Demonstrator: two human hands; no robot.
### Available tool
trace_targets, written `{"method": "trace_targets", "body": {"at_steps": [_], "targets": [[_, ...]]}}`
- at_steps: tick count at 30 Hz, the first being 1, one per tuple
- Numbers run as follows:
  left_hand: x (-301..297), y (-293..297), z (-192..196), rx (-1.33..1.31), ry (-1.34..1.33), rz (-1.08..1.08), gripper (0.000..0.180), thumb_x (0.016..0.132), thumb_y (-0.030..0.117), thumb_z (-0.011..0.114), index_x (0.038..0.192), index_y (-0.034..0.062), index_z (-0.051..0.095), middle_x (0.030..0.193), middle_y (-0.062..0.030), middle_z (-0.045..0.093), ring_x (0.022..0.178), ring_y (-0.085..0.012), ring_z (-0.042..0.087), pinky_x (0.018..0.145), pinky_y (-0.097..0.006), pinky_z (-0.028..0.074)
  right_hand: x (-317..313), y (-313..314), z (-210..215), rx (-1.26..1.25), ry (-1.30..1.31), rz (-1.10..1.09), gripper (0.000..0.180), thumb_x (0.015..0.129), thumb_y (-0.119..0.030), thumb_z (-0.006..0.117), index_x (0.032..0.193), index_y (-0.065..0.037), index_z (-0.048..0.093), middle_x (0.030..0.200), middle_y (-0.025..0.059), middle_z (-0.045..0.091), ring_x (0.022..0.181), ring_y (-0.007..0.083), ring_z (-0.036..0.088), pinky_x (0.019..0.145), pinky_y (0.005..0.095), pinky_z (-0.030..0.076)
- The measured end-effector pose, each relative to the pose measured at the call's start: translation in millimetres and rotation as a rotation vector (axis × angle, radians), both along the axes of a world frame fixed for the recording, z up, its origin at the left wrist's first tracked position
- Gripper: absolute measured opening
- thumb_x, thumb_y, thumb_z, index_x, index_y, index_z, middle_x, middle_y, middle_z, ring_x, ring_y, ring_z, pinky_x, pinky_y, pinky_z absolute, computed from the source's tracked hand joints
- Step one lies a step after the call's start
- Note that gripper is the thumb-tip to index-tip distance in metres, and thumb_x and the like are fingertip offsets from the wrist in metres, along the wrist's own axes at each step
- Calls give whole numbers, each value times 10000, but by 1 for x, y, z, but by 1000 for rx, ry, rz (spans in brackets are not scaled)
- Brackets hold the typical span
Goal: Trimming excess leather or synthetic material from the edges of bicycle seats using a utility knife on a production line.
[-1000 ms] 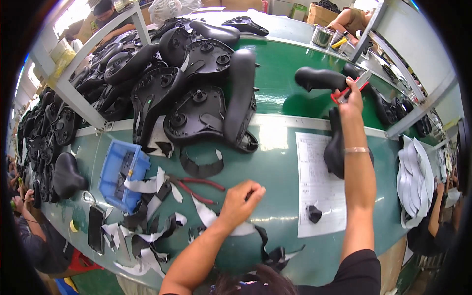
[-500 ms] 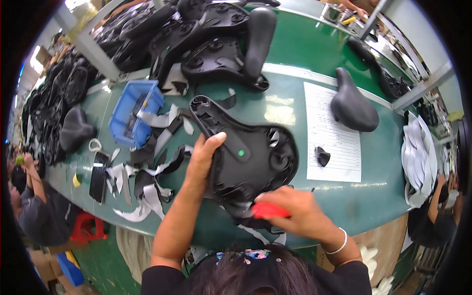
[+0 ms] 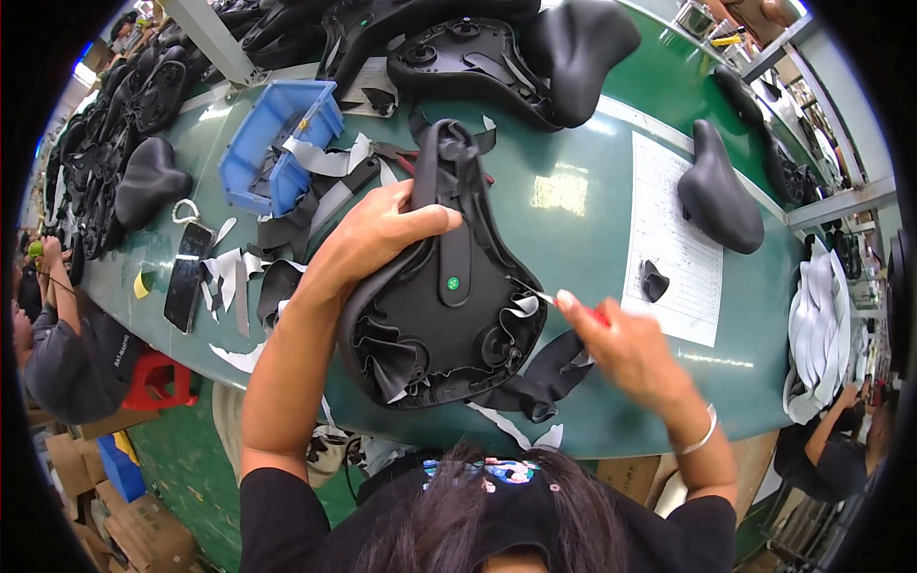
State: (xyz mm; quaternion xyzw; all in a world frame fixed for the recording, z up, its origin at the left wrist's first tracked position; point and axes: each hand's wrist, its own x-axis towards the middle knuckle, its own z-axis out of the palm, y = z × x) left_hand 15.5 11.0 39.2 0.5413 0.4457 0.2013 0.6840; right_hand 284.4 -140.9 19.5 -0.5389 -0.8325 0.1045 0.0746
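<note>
My left hand point(image 3: 387, 229) grips a black bicycle saddle point(image 3: 430, 344) by its narrow nose, thumb over the upper face. The saddle lies underside up, nose pointing away from me, with loose cover edges gathered inside its rim. My right hand point(image 3: 626, 349) is closed around a red-handled tool point(image 3: 604, 315) with a thin metal tip. The tip reaches the saddle's right rim, beside a pale-backed flap of cover point(image 3: 523, 307). I cannot tell whether it is a knife. A black strip of cover material point(image 3: 549, 377) hangs off or lies beside the saddle's right rear edge.
Pale and black scraps point(image 3: 229, 277), a phone point(image 3: 189, 277) and a blue bin point(image 3: 287, 143) are on the left. Red-handled pliers point(image 3: 396, 153) lie beyond the saddle. More saddles point(image 3: 468, 62) are piled behind. Right, a printed sheet point(image 3: 669, 315) lies near another saddle point(image 3: 716, 191). Co-workers sit either side.
The saddle has turned so its nose points straight away and its wide end faces me. My right hand with the red-handled tool has moved from the rear edge to the right rim.
</note>
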Motion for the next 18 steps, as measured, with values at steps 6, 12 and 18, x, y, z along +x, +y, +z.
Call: {"method": "trace_targets", "body": {"at_steps": [6,12,18], "targets": [[-23,-35,-19,-90,-21,339,317,786,238,612,960,-23,563,795,-47,587,620,-103,562,571,-242,477,-69,-70,-28,-56,405,-398,705,817,-35,612,1440,-177,314,669,150,511,518,352,533,487,439,447],[-29,-67,-13,-89,-128,509,409,796,254,630,1070,-26,515,881,-57,551,731,-108,547,653,-253,472,-41,-73,-13,36,536,-368,624,804,-38,659,1372,-102,410,980,189,653,705,371,643,627,370,525],[-30,-80,-23,-26,-158,566,442,807,274,640,1094,-36,510,918,-71,547,782,-129,543,712,-261,465,-65,24,-27,305,660,-252,552,780,-50,706,1275,-35,465,1054,103,628,685,88,540,617,219,458]]}}
